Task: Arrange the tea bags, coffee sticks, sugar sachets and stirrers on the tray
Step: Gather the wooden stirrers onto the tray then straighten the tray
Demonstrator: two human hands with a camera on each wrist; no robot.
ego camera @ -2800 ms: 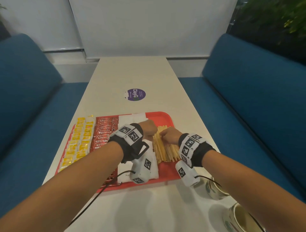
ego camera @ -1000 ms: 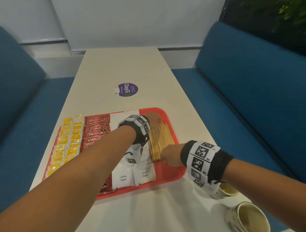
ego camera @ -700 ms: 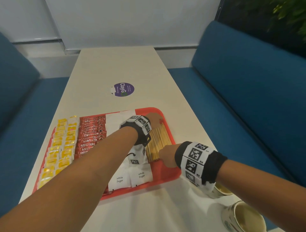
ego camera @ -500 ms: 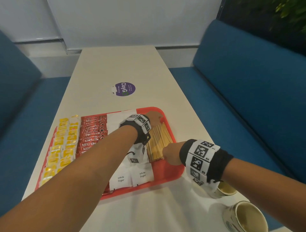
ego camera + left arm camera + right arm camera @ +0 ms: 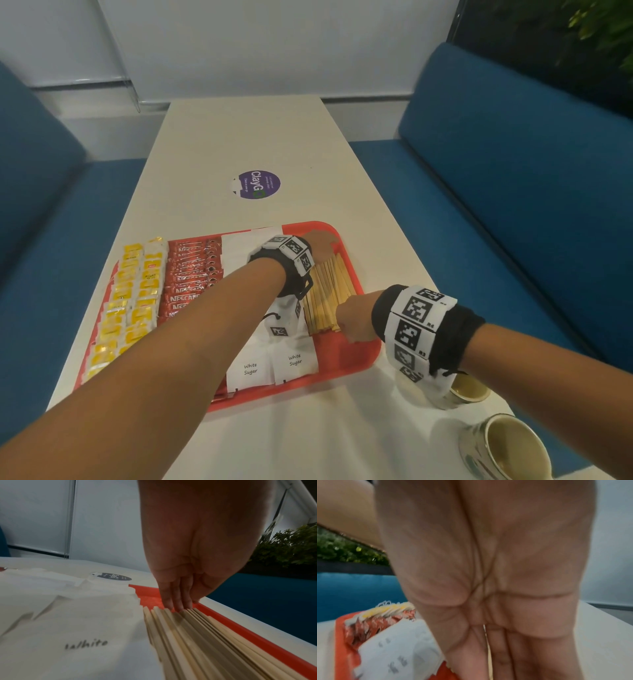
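Observation:
A red tray (image 5: pixel 356 359) holds rows of yellow tea bags (image 5: pixel 137 291), red coffee sticks (image 5: pixel 191 270), white sugar sachets (image 5: pixel 274 366) and, at its right, a bundle of wooden stirrers (image 5: pixel 329 291). My left hand (image 5: pixel 322 245) is at the bundle's far end; its straight fingertips (image 5: pixel 178 605) touch the tips of the stirrers (image 5: pixel 197 642) beside the tray rim (image 5: pixel 240 631). My right hand (image 5: pixel 352 322) is at the near end, with straight fingers (image 5: pixel 505 655) pointing down against the sticks. Neither hand grips anything.
Two cups (image 5: pixel 466 390) (image 5: pixel 510 448) stand on the table just right of the tray's near corner, under my right wrist. A purple round sticker (image 5: pixel 255 184) lies beyond the tray. Blue benches (image 5: pixel 513 171) flank the narrow table.
Both hands left the middle of the stirrers: the left went to the far end, the right drew back to the near end. Over the last half second they hardly moved.

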